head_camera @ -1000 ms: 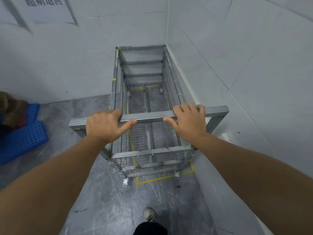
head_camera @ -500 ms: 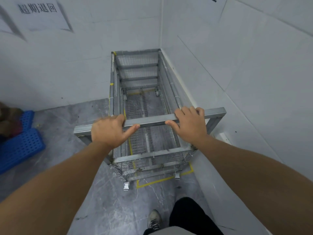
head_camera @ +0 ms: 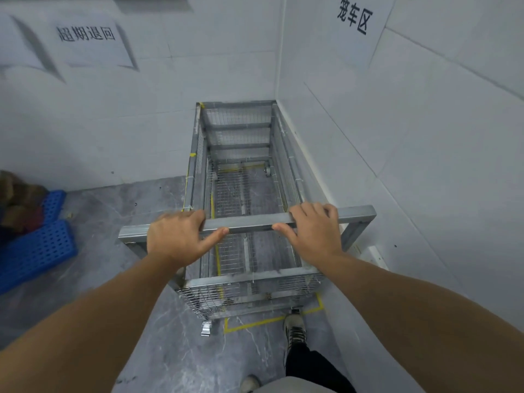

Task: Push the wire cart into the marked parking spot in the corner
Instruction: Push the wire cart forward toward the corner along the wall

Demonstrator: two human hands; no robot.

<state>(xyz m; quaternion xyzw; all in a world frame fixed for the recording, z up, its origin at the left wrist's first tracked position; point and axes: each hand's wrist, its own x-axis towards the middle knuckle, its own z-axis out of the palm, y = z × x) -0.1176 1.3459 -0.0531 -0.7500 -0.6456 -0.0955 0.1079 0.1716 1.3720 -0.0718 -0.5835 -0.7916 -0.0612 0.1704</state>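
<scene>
A grey metal wire cart (head_camera: 241, 137) stands in the corner where two white walls meet, its far end against the back wall and its right side along the right wall. Its handle bar (head_camera: 249, 222) runs across the near end. My left hand (head_camera: 175, 236) grips the bar left of centre and my right hand (head_camera: 314, 228) grips it right of centre. Yellow tape of the marked parking spot (head_camera: 255, 323) shows on the floor under and just behind the cart's near end. The cart's left edge sits slightly left of the tape line seen through the mesh.
Blue perforated plastic pallets (head_camera: 37, 248) with a brown bundle on them lie at the left. Paper signs hang on both walls. My shoe (head_camera: 295, 330) is by the cart's near right caster. Grey marbled floor lies open left of the cart.
The cart has rolled a little deeper into the corner. My right foot has stepped forward up to the tape line, and my view has tilted up.
</scene>
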